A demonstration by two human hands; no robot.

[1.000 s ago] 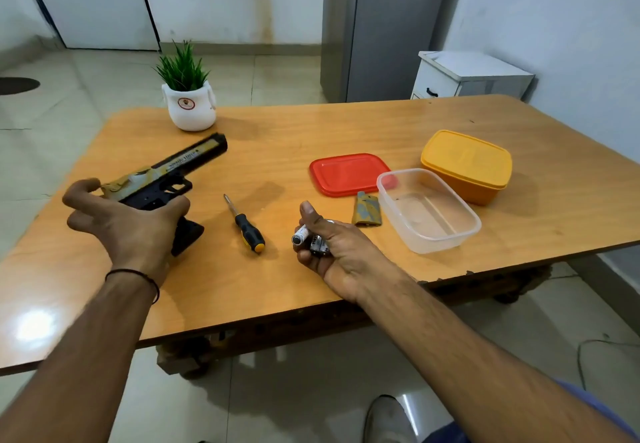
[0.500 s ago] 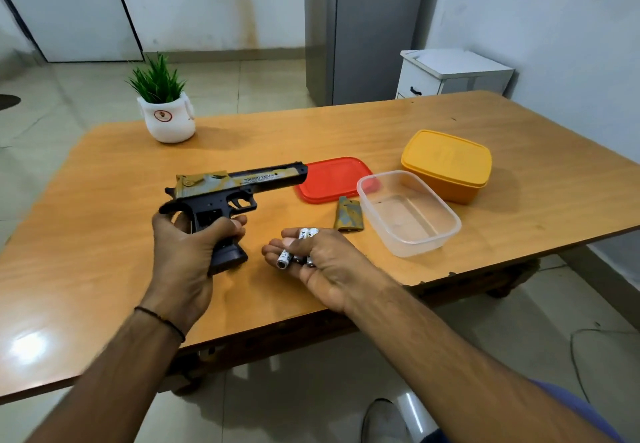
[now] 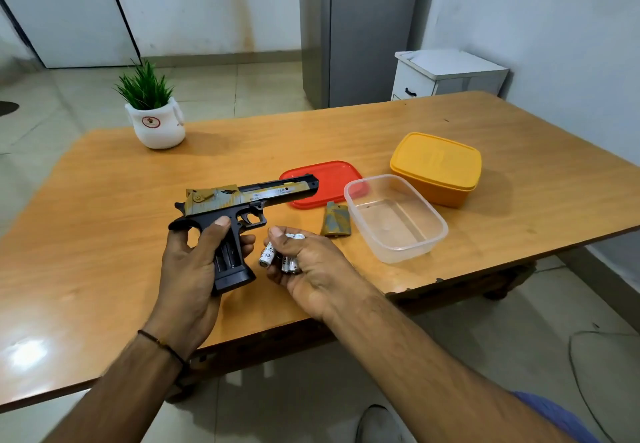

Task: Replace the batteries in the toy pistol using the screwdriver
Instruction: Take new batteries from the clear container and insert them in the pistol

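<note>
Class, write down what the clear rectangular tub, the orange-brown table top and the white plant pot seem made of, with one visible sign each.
Orange-brown table top: wood or wood-look laminate, polished; grain lines, bright glare.
Clear rectangular tub: likely plastic, glossy; that top shows through its thin walls.
White plant pot: perhaps glazed ceramic or plastic; smooth, faint sheen.

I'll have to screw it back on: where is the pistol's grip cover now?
Head view, right of centre: the grip cover lies on the table between the right hand and the clear tub, near the red lid.
</note>
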